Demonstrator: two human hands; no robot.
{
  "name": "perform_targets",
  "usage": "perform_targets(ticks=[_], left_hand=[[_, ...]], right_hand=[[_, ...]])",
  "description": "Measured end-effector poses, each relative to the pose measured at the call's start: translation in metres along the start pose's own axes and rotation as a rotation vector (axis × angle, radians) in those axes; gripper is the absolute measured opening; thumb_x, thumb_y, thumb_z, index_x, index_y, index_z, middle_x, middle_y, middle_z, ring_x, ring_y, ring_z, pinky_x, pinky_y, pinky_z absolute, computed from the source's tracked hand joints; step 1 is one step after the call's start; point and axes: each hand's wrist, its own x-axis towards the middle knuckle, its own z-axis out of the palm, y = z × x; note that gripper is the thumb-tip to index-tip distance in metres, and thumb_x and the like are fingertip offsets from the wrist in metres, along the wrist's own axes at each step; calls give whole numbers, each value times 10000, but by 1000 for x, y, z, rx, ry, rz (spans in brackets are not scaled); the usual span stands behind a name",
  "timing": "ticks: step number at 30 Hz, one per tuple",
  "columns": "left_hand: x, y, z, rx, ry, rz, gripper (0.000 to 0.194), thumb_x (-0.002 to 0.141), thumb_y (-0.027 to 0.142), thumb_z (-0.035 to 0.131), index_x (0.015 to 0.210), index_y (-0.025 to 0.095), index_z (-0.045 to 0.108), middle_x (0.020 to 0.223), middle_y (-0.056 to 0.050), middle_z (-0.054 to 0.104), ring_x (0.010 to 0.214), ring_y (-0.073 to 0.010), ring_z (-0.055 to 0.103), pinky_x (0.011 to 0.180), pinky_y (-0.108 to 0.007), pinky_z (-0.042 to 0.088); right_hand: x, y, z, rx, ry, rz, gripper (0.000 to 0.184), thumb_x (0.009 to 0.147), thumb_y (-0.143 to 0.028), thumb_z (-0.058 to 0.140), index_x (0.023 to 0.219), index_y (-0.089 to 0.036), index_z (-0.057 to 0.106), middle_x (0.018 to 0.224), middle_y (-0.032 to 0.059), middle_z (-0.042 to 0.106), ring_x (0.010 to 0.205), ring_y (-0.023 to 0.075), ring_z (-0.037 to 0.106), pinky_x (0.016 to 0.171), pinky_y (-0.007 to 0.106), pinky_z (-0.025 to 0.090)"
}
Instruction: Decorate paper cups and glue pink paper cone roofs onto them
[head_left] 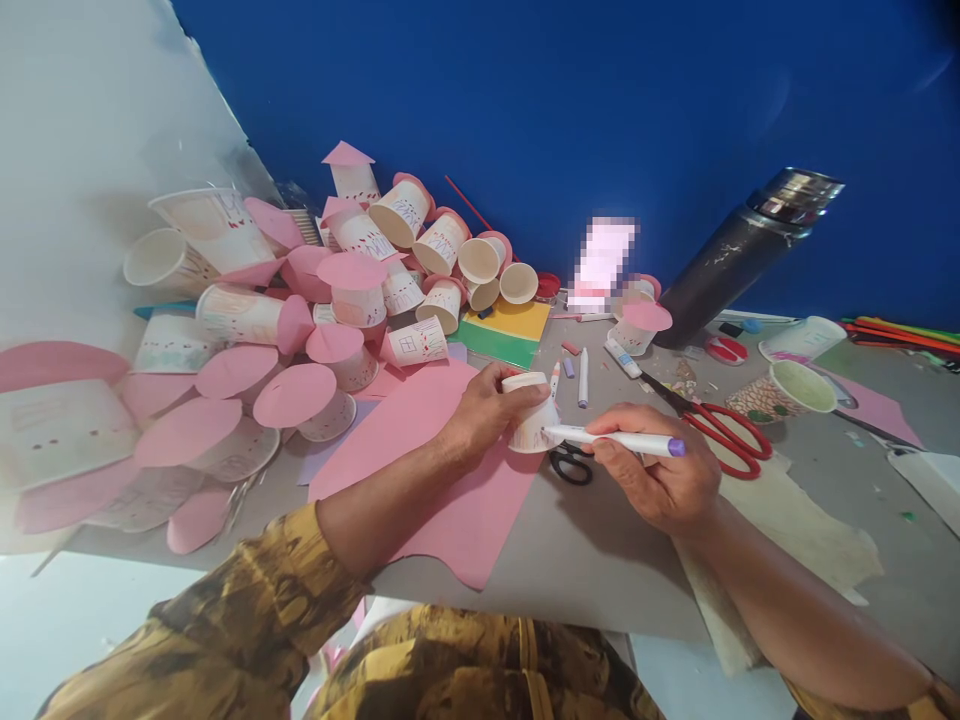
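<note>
My left hand [491,408] grips a white paper cup [531,425], turned upside down with its base at the top. My right hand [660,470] holds a white marker [626,439] with a purple end, and its tip meets the cup's side. Faint drawn marks show on the cup near the tip. Under the cup and my left forearm lies a large sheet of pink paper [420,440]. Black-handled scissors [571,465] lie just below the cup, partly hidden. Beyond my right hand are red-handled scissors [731,440].
Many decorated cups with pink paper cones [360,270] are piled at the left. A dark flask [739,255] leans near the blue wall. A patterned cup [784,392], a beige cloth [795,530] and a loose marker [583,378] lie to the right. A bright pixelated phone-like rectangle [604,262] stands behind.
</note>
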Motion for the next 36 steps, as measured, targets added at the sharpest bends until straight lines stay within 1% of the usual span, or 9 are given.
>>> perform_targets(ticks=[10, 14, 19, 22, 24, 27, 31, 33, 36], left_hand=[[-4, 4, 3, -25, 38, 3, 415, 688, 356, 837, 932, 185, 547, 839, -62, 733, 745, -217, 680, 645, -319, 485], [-5, 5, 4, -64, 55, -17, 449, 653, 326, 873, 917, 195, 533, 796, -39, 721, 716, -223, 684, 641, -324, 487], [-3, 4, 2, -57, 51, 0, 418, 663, 363, 864, 901, 180, 573, 793, -37, 701, 693, -191, 645, 611, -295, 445], [2, 1, -2, -85, 30, -12, 417, 671, 400, 850, 918, 178, 598, 787, -17, 673, 638, -150, 595, 560, -267, 397], [6, -1, -4, -147, -37, -29, 404, 686, 404, 834, 936, 177, 611, 803, -21, 676, 635, -147, 597, 552, -262, 397], [10, -1, -9, -254, -146, -36, 394, 693, 373, 825, 986, 167, 661, 835, -34, 690, 675, -164, 620, 581, -273, 440], [15, 2, -16, -394, -198, -42, 414, 687, 296, 802, 1065, 165, 695, 917, -51, 713, 795, -204, 640, 662, -310, 502], [17, 3, -18, -427, -190, -43, 394, 679, 265, 780, 1051, 157, 705, 910, -50, 709, 795, -201, 631, 668, -308, 506], [18, 3, -20, -445, -187, -18, 377, 670, 232, 748, 1038, 159, 710, 916, -57, 714, 802, -214, 640, 682, -322, 516]], right_hand=[[8, -6, 4, 35, -84, -122, 107, 966, -191, 551, 1025, -204, 639, 812, 47, 752, 688, 170, 701, 619, 282, 544], [7, -5, 3, 14, -130, -89, 99, 970, -218, 552, 961, -210, 650, 728, 21, 732, 590, 149, 655, 577, 266, 512], [2, -1, -5, 2, 25, 26, 84, 972, -238, 584, 988, -220, 664, 745, 12, 732, 491, 129, 600, 509, 271, 482], [3, 11, -7, -128, 154, 56, 88, 969, -243, 606, 1020, -231, 676, 793, 23, 749, 574, 152, 658, 571, 284, 512], [6, 24, -8, -268, 157, 30, 94, 959, -226, 612, 1023, -229, 681, 854, 43, 765, 701, 185, 710, 651, 301, 529], [10, 41, -11, -524, -28, 107, 238, 941, -155, 556, 1142, -208, 671, 1002, 90, 766, 888, 252, 722, 714, 342, 512], [10, 52, -15, -769, -337, 318, 473, 845, -28, 533, 1283, -183, 622, 1106, 123, 720, 949, 287, 689, 634, 329, 438], [8, 54, -16, -817, -443, 359, 498, 835, -6, 548, 1300, -175, 614, 1083, 127, 705, 939, 284, 679, 625, 318, 413], [3, 57, -15, -830, -504, 357, 442, 863, 8, 541, 1256, -172, 637, 1047, 140, 694, 944, 281, 664, 631, 314, 391]])
